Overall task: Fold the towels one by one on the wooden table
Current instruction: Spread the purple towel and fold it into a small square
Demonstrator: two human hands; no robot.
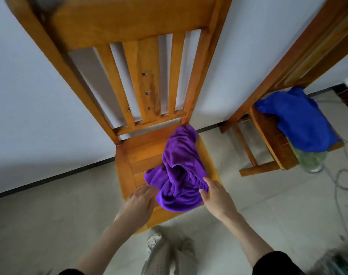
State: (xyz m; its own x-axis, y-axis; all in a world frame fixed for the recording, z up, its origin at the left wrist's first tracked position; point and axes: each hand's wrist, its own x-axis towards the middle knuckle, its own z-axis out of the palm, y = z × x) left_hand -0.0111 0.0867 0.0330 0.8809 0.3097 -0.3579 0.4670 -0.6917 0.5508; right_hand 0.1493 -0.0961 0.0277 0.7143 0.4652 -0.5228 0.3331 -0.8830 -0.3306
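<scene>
A crumpled purple towel (179,171) lies on the seat of a wooden chair (141,155) in front of me. My right hand (216,195) pinches the towel's near right edge between thumb and fingers. My left hand (141,201) rests palm down on the seat at the towel's near left edge, fingertips touching or tucked under the cloth; I cannot tell if it grips. A blue towel (296,120) lies bunched on a second wooden chair (272,143) at the right, with a pale green cloth (310,157) hanging below it.
The chair's tall slatted back (133,56) rises against a white wall. Grey cables (343,175) coil on the tiled floor at the right. My feet in pale slippers (169,253) stand just before the chair.
</scene>
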